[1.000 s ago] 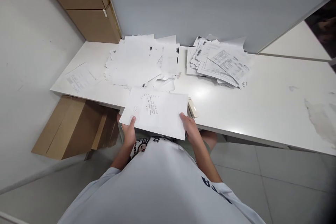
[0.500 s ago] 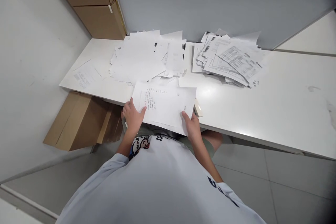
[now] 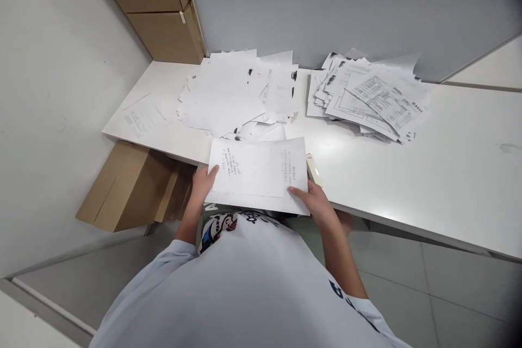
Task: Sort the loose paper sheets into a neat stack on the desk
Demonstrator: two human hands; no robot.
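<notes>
Two or more sheets of paper (image 3: 255, 171) lie between my hands at the table's front edge, a smaller sheet on top of a larger one. Black print and a little red marking show on them. My left hand (image 3: 203, 182) grips the left edge, thumb on top and fingers hidden beneath. On the right edge, my right hand (image 3: 316, 201) pinches the paper the same way. A cream-coloured object (image 3: 314, 169), partly covered, rests on the table just beyond my right hand.
A loose paper pile (image 3: 224, 92) spreads on the white table (image 3: 457, 174) ahead. Another printed stack (image 3: 371, 95) sits to its right, by the grey partition. Cardboard boxes (image 3: 163, 32) stand at the back left; an open carton (image 3: 122, 185) is below the table's left end.
The papers in my hands have shifted; the top sheet now lies flatter and more print shows at the right. The view has moved slightly left.
</notes>
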